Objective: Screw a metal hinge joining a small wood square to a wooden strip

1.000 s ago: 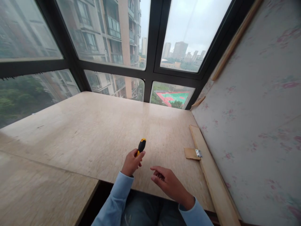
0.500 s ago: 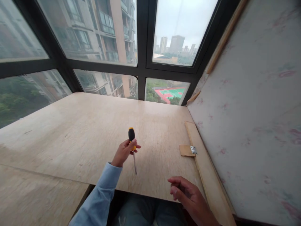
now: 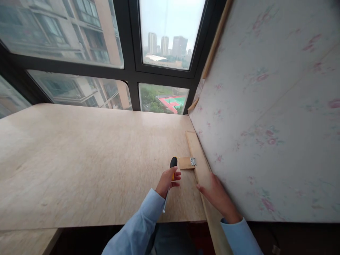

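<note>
My left hand (image 3: 168, 180) is closed round a screwdriver (image 3: 173, 163) with a black and yellow handle; its metal shaft points down toward me. My right hand (image 3: 214, 193) lies with fingers stretched flat on a long wooden strip (image 3: 202, 170) that runs along the wall on the right. Just beyond the screwdriver handle, a small wooden piece (image 3: 185, 162) is joined to the strip by a silver hinge (image 3: 193, 161).
A broad plywood tabletop (image 3: 87, 159) fills the left and middle. A wallpapered panel (image 3: 265, 117) stands along the right side. Dark-framed windows (image 3: 130, 74) close off the far edge. A lower board (image 3: 23, 241) sits at the bottom left.
The view has swung right. My left hand carried the screwdriver toward the hinged piece. My right hand rose from the near table edge and settled flat on the wooden strip.
</note>
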`<state>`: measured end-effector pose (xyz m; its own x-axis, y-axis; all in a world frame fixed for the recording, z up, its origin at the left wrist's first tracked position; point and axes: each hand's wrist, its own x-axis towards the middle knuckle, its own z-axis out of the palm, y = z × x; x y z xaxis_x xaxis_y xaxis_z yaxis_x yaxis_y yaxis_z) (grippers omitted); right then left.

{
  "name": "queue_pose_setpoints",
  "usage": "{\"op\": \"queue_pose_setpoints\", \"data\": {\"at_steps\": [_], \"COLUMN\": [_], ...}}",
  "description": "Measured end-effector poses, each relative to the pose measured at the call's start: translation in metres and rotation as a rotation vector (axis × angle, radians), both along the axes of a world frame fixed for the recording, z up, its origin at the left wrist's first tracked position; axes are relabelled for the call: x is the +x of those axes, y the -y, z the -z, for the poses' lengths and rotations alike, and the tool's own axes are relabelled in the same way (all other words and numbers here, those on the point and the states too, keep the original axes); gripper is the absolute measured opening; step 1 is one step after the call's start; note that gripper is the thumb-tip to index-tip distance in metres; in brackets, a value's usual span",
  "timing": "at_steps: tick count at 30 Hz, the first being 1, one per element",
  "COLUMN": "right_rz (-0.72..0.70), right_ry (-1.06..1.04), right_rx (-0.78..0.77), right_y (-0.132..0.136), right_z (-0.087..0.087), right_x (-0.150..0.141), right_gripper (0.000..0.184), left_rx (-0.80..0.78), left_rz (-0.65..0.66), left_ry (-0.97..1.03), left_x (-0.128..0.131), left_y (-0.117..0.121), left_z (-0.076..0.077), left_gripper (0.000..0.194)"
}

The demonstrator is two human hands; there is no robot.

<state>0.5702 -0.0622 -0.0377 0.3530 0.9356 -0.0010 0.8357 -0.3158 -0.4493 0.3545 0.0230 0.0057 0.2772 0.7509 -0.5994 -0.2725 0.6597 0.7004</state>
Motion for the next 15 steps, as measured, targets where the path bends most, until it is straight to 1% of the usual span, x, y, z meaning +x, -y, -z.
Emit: {"op": "queue_pose_setpoints", "data": {"at_steps": [3, 6, 8, 10, 15], "right_rz": [0.014, 0.059, 0.078, 0.105, 0.155], "right_ry": [0.114, 0.253, 0.289, 0.267, 0.116], "right_rx": [-0.094, -0.11, -0.104, -0.085, 0.019], "right_y": [-0.008, -0.018, -0.023, -0.024, -0.018], "right_z": [0.001, -0.003, -0.004, -0.003, -0.001], "right_x": [-0.007, -0.016, -0.02, -0.022, -0.03], "right_gripper": [0.093, 0.093, 0.093, 0.093, 0.092], "left_rx": [-0.034, -0.037, -0.046, -0.051, -0.052], "left_rz": [-0.002, -0.003, -0.013, -0.022, -0.035], "left_ry": [0.004, 0.005, 0.001, 0.003, 0.045], "left_x": [-0.001, -0.006, -0.011, -0.017, -0.029], "left_y": [0.006, 0.011, 0.013, 0.014, 0.017], "left_z": [0.004, 0.005, 0.006, 0.008, 0.015], "left_gripper": [0.021, 0.019, 0.018, 0.018, 0.016]}}
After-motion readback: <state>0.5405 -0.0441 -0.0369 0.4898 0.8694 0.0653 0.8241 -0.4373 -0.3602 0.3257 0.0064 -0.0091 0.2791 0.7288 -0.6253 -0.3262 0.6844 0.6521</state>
